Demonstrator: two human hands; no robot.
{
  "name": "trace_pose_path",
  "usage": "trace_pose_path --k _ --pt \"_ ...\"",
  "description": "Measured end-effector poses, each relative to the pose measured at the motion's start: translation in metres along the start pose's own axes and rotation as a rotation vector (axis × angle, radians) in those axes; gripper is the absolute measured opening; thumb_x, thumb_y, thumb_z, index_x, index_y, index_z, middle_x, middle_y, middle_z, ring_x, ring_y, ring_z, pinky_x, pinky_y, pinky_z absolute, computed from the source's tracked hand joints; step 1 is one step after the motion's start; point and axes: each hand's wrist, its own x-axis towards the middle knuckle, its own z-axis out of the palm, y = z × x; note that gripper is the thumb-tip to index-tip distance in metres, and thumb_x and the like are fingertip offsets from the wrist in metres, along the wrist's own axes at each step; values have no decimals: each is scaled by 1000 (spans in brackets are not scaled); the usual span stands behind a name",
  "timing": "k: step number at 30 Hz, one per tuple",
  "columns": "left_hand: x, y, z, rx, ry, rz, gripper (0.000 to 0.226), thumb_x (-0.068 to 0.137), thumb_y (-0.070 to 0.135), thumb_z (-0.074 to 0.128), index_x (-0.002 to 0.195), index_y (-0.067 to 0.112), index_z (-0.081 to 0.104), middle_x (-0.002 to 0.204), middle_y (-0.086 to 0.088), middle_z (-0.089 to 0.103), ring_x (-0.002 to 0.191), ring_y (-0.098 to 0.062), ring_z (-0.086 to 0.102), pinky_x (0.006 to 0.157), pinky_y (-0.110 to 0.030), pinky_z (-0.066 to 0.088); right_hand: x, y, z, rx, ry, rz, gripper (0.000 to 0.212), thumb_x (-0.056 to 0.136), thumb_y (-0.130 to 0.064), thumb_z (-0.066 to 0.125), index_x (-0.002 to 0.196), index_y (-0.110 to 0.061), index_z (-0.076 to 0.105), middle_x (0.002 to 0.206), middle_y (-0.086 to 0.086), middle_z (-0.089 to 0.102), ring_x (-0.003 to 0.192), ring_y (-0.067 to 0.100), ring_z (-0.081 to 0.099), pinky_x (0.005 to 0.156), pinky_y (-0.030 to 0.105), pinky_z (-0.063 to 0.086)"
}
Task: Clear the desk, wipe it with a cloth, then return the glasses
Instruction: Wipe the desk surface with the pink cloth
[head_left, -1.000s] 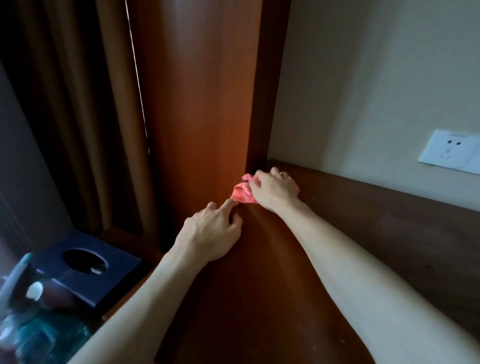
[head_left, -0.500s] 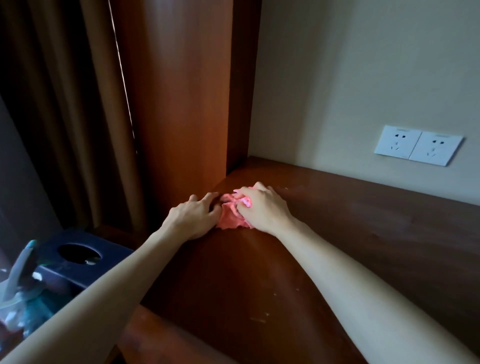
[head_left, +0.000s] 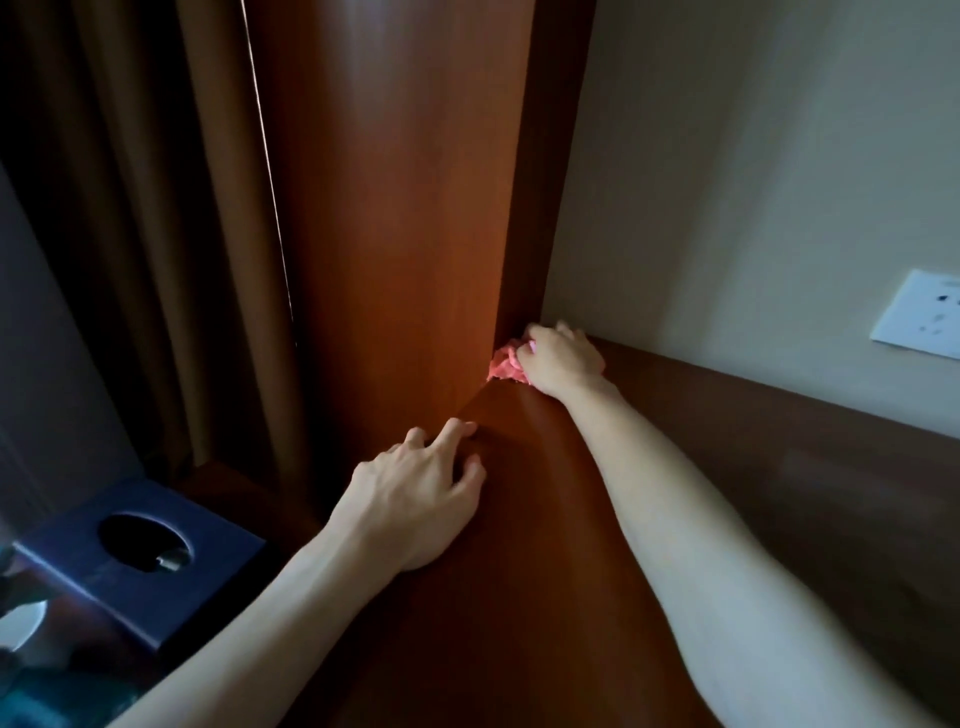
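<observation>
The worktop (head_left: 649, 519) is being wiped at its far left corner, where the side panel (head_left: 405, 234) meets the wall (head_left: 753, 182). The cloth (head_left: 506, 365) is bunched under the right hand (head_left: 563, 358), whose grip is clenched around it. Pressure is best kept flat, with strokes drawn outward from the corner. The left hand (head_left: 421, 499) is braced on the worktop edge, its grip released. The glasses are not seen; the socket (head_left: 922, 322) is cut off.

Dim room, thin daylight slit at the curtain (head_left: 156, 234) edge, warm glow on the wood panel (head_left: 395, 234), deep shadow left, soft blur throughout, wide-angle bending at the edges.
</observation>
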Motion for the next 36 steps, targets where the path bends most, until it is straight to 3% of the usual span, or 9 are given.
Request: trace_pose_path --k 9,16,21,31,36 --pt "-7 9 -2 32 -31 -48 54 99 63 27 151 48 30 139 -10 55 121 -36 59 96 -47 47 -141 2 -34 18 17 -85 42 100 -42 49 138 -26 58 138 14 53 127 38 48 102 43 41" --pt "-10 7 -11 70 -58 -45 63 99 66 27 158 45 24 148 -16 48 127 -40 56 100 -47 45 -217 12 -58 87 -40 -198 43 99 -41 50 141 -35 57 142 2 53 131 28 47 108 43 38" --pt "-8 5 -5 73 -6 -36 62 98 66 28 156 45 27 140 -15 53 123 -38 58 95 -44 46 -179 18 -44 84 -33 -178 38 99 -40 51 136 -37 58 138 0 52 125 28 49 99 42 44" --pt "4 1 3 30 22 5 56 98 68 21 150 47 25 126 -2 53 106 -23 63 84 -38 54 -20 38 -4 56 31 -54 31 98 -38 52 124 -29 64 123 9 57 116 34 53 82 37 43" --pt "1 1 2 32 41 -11 55 97 68 23 149 49 25 126 3 52 103 -19 62 81 -36 53 28 34 6 44 27 -2 43 88 -47 45 120 -28 67 121 11 64 114 38 59 91 44 53"
